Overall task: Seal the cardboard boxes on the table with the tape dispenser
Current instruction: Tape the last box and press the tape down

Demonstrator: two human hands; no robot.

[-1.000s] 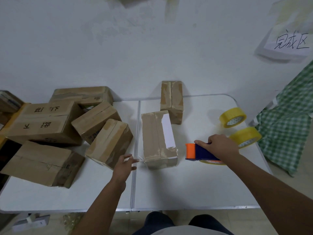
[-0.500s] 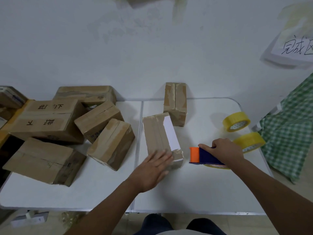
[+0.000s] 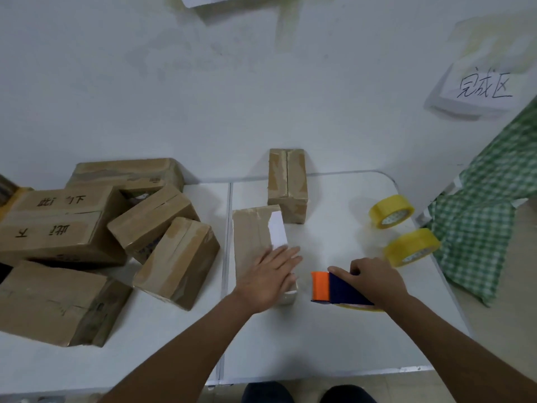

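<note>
A long cardboard box (image 3: pixel 252 237) with a white label lies at the middle of the white table (image 3: pixel 319 344). My left hand (image 3: pixel 268 276) lies flat on the box's near end, fingers straight and spread. Just to its right, my right hand (image 3: pixel 374 282) grips the tape dispenser (image 3: pixel 334 287), which has a dark blue body and an orange front and rests on the table. A second box (image 3: pixel 287 184) stands behind the first, by the wall.
Several more cardboard boxes (image 3: pixel 87 228) are heaped on the table's left half. Two yellow tape rolls (image 3: pixel 390 210) (image 3: pixel 412 247) sit near the right edge. A green checked cloth (image 3: pixel 491 228) hangs at the right. A handwritten paper sign (image 3: pixel 482 88) is on the wall.
My left hand moved right from beside the box and settled flat on its near end. My right hand stayed on the tape dispenser. The camera shifted slightly.
</note>
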